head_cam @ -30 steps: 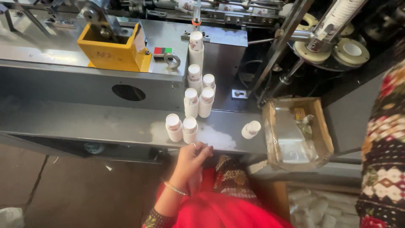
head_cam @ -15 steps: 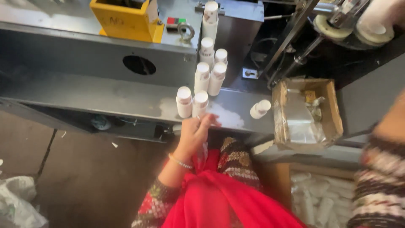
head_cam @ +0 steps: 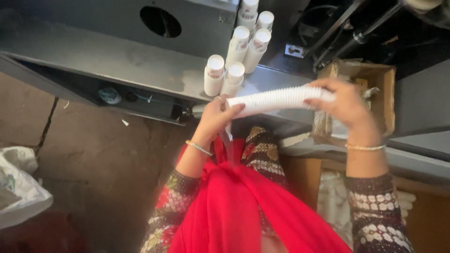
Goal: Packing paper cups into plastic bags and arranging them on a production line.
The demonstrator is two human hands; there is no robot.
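Both of my hands hold one long stack of nested white paper cups (head_cam: 274, 100), lying sideways in front of me. My left hand (head_cam: 216, 117) grips its left end and my right hand (head_cam: 346, 104) grips its right end. Just beyond the stack, several upright stacks of white cups (head_cam: 224, 76) stand on the grey metal shelf (head_cam: 117, 61) of a machine, and more stacks (head_cam: 251, 40) line up behind them.
A brown cardboard box (head_cam: 375, 89) sits on the shelf behind my right hand. The machine's grey front panel has a round hole (head_cam: 160, 21). A white plastic bag (head_cam: 18, 182) lies on the floor at the left. Red cloth (head_cam: 243, 206) covers my lap.
The camera tipped down and closer. My left hand left the shelf edge, my right hand came into view, and both now hold a long sideways stack of cups. The lone cup by the box is gone.
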